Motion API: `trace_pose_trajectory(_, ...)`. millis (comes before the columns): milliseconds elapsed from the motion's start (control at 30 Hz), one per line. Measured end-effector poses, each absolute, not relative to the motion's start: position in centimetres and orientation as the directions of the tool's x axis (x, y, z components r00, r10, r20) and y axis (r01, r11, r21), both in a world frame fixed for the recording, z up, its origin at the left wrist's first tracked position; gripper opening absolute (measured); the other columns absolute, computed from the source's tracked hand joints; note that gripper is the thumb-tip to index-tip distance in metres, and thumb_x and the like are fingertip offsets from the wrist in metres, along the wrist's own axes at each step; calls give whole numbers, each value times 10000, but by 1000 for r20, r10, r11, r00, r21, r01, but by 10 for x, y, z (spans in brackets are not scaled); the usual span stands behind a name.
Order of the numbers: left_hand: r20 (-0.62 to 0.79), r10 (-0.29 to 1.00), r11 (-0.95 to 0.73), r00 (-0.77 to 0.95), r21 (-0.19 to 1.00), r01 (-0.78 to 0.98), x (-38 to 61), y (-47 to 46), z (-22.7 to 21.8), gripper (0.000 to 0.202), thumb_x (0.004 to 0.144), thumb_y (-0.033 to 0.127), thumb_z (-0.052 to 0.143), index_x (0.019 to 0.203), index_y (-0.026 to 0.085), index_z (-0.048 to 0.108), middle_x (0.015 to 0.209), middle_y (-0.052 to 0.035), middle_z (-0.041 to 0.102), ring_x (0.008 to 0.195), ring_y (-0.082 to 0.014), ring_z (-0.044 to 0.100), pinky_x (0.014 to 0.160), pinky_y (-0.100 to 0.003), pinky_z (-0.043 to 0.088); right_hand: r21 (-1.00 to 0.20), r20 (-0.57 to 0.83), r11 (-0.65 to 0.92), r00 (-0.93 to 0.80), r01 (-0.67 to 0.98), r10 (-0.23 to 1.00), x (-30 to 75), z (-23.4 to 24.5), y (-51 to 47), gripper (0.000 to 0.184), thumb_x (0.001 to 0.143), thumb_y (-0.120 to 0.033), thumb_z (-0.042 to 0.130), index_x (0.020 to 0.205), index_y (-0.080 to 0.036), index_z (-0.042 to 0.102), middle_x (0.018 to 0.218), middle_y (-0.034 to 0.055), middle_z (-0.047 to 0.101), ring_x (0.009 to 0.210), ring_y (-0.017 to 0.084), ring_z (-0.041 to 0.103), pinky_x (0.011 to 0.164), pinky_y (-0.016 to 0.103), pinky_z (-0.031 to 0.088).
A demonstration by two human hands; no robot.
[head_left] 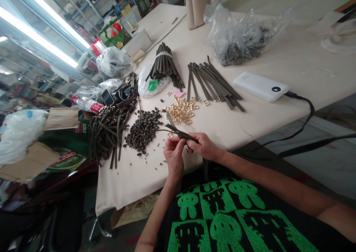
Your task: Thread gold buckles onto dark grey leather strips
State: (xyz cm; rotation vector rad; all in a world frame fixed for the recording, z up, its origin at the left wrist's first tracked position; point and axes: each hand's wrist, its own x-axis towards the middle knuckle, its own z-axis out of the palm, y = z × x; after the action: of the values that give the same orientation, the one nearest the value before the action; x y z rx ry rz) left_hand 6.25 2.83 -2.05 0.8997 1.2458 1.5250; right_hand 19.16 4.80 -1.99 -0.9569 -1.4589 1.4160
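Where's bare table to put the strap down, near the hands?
Bare: near table edge below the dark loop pile; the stretch between the loose straps and power bank, toward the right hand. Crowded: gold buckles, tangled straps left of the left hand.

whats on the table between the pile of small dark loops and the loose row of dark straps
In the head view, a heap of gold metal buckles lies between the dark loops and the loose dark straps, on the table.
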Motion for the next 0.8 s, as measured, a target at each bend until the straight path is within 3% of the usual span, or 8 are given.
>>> trace_pose_trajectory(167, -72, 982, 13, -172, 947, -321, 62, 33, -18, 331, 672, 263, 815, 955, 220, 649, 759, 35, 649, 669, -98, 594, 639, -210, 487, -997, 72, 57, -334, -55, 940, 192, -19, 48, 199, 814, -278, 492, 649, -174, 532, 512, -31, 505, 496, 98, 449, 513, 218, 375)
trace_pose_trajectory(267, -68, 984, 12, -167, 949, -316, 62, 33, -18, 236, 670, 256, 814, 851, 190, 679, 786, 17, 671, 713, -95, 605, 696, -209, 490, -997, 83, 78, -325, -31, 942, 192, -18, 47, 196, 816, -270, 494, 644, -179, 520, 503, -38, 489, 486, 96, 444, 503, 214, 369)
trace_pose_trajectory(433, -114, 930, -16, -349, 937, -348, 72, 27, -22, 279, 649, 360, 814, 811, 184, 670, 790, 10, 685, 730, -107, 626, 738, -235, 496, -997, 73, 77, -286, 2, 955, 190, -19, 47, 192, 820, -286, 504, 658, -184, 512, 508, -47, 471, 474, 93, 412, 472, 213, 344)
trace_pose_trajectory(567, -177, 915, 1, -361, 899, -438, 74, 27, -25, 331, 631, 416, 823, 704, 164, 622, 714, 19, 656, 689, -97, 625, 727, -234, 505, -997, 71, 75, -257, 5, 964, 188, -21, 48, 201, 829, -293, 493, 657, -188, 503, 512, -50, 459, 482, 96, 406, 489, 216, 358)
trace_pose_trajectory(800, -205, 926, 60, -317, 909, -412, 60, 32, -21, 301, 652, 386, 814, 810, 165, 684, 777, 2, 689, 674, -87, 625, 654, -201, 494, -983, 129, 161, -296, 90, 947, 186, -22, 49, 210, 837, -269, 490, 677, -166, 578, 544, -35, 506, 503, 98, 443, 502, 215, 354)
